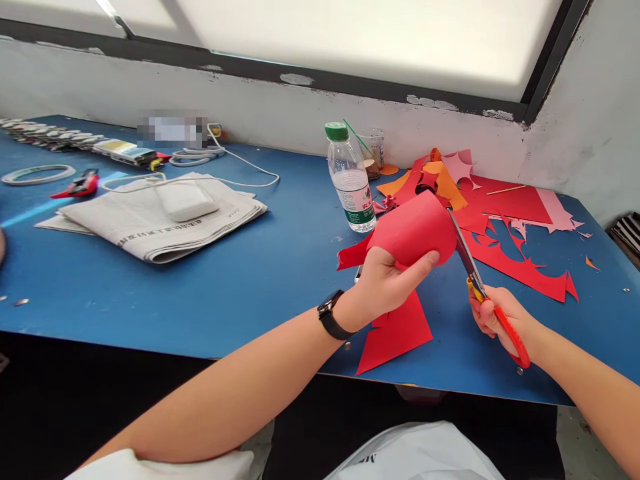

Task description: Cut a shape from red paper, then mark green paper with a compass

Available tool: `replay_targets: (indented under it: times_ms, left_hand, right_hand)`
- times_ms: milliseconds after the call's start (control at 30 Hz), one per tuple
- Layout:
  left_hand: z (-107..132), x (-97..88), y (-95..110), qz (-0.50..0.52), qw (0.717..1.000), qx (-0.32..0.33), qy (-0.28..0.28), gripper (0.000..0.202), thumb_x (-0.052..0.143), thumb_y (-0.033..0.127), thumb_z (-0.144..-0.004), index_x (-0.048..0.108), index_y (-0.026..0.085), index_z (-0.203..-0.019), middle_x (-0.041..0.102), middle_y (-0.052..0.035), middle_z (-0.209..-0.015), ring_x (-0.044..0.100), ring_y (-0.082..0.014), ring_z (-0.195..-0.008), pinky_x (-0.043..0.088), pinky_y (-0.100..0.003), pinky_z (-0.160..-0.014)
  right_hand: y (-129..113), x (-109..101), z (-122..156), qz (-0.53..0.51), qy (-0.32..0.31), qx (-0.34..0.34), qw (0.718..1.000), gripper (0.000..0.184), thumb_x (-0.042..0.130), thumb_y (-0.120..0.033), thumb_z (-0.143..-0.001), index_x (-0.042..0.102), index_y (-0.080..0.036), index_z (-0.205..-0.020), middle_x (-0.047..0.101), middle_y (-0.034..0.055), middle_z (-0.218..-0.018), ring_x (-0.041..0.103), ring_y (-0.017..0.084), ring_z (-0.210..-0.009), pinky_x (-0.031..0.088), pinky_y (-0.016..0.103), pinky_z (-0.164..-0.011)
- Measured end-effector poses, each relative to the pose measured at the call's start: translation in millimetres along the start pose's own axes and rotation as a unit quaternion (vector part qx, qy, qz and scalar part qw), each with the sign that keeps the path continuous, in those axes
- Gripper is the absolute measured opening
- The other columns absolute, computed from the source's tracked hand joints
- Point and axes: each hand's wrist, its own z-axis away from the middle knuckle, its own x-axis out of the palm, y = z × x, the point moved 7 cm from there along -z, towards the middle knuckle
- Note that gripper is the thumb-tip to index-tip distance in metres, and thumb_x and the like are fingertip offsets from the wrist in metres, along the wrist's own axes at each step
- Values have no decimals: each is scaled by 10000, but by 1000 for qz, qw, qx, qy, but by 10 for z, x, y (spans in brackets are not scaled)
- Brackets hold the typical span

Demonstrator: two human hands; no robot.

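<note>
A curved sheet of red paper (pixel 413 227) is held up above the blue table by my left hand (pixel 387 280), thumb pressed on its near face. My right hand (pixel 500 320) grips scissors (pixel 467 257) with orange-red handles and a yellow part near the pivot. Their blades point up and away, and the tips meet the right edge of the red paper. Whether the blades are cutting through it cannot be made out. Below my left hand, a pointed red paper offcut (pixel 400 337) lies near the table's front edge.
Red, pink and orange paper scraps (pixel 520 263) spread over the right side of the blue table (pixel 225 300). A water bottle (pixel 350 180) with a green cap stands behind the paper. Folded newspaper (pixel 155 230) under a white box (pixel 186 198), a cable (pixel 245 180) and a tape roll (pixel 37 175) lie left.
</note>
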Motion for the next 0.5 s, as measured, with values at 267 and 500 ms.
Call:
replay_targets:
  times_ms: [267,500]
  left_hand:
    - [-24,-11,27,53,997,-46,-13,277,771,488,-999,833,226,-937,839,-78,-936,781,-285,-926,672,-441,-895]
    - [-35,-18,83,59,998,-17,-18,235,758,401,-1018,815,196,-916,809,-65,-862,744,-241,-839,656,-390,-822]
  right_hand:
    - [-6,-9,-1,14,-6,-6,1000,814,445,-1076,-837,448,-263,-800,339,-68,-688,295,130,-573,245,319,-515]
    - [-25,-9,20,5,-5,-2,1000,806,461,-1063,-847,447,-259,-802,331,-71,-699,288,121,-576,252,306,-509]
